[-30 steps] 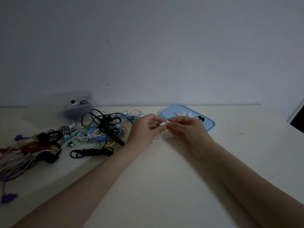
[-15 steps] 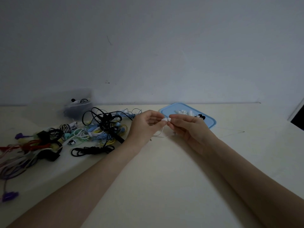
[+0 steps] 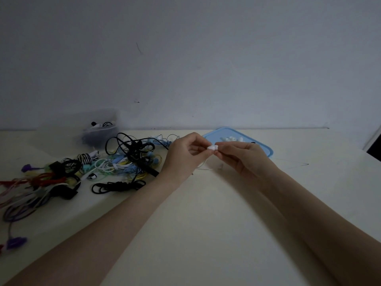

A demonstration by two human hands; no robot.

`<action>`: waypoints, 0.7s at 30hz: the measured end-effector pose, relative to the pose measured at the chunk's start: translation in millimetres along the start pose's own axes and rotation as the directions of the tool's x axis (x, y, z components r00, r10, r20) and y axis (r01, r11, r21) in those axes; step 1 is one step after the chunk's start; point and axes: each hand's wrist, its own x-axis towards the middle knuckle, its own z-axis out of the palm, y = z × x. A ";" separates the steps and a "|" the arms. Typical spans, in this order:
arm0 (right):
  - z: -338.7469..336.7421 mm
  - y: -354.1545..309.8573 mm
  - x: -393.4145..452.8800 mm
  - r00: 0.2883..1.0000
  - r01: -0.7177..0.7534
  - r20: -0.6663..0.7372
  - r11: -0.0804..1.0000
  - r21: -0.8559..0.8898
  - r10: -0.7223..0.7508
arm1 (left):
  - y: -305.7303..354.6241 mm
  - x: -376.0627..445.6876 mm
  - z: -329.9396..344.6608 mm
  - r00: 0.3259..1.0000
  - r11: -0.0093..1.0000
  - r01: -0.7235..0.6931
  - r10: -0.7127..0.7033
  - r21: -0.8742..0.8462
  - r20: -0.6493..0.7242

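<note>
Both hands on one white earbud
My left hand (image 3: 183, 155) and right hand (image 3: 245, 156) pinch the white earbud (image 3: 212, 148) between fingertips; its thin cord (image 3: 203, 166) seems to trail beneath.

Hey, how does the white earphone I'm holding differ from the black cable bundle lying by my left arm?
The white earphone is pinched between the left hand and right hand; the black cable bundle lies untouched on the table. The earphone's thin cord trails loose; the black cable bundle is wound up and looks thicker. Both are wired.
</note>
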 end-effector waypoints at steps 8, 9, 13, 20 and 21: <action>-0.8 -4.9 0.9 0.992 -0.122 0.036 0.988 0.091 0.119 | 5.6 0.3 -2.3 0.997 0.995 0.045 -0.040 -0.091 0.059; -0.9 -5.7 0.7 0.990 -0.136 0.047 0.986 0.097 0.132 | 7.7 -0.1 -2.1 0.996 0.992 0.062 -0.055 -0.113 0.067; 0.8 -11.9 0.5 0.985 -0.119 0.138 0.989 0.091 0.106 | 10.8 2.3 -3.5 0.991 0.966 0.129 -0.119 -0.224 0.058; 0.4 -10.2 3.3 0.989 -0.069 0.135 0.997 0.016 0.067 | 2.4 3.2 -2.6 0.984 0.970 0.176 -0.171 -0.167 0.045; 0.4 -10.8 3.6 0.990 -0.060 0.125 0.998 -0.004 0.060 | 2.4 3.3 -2.1 0.985 0.975 0.170 -0.167 -0.143 0.032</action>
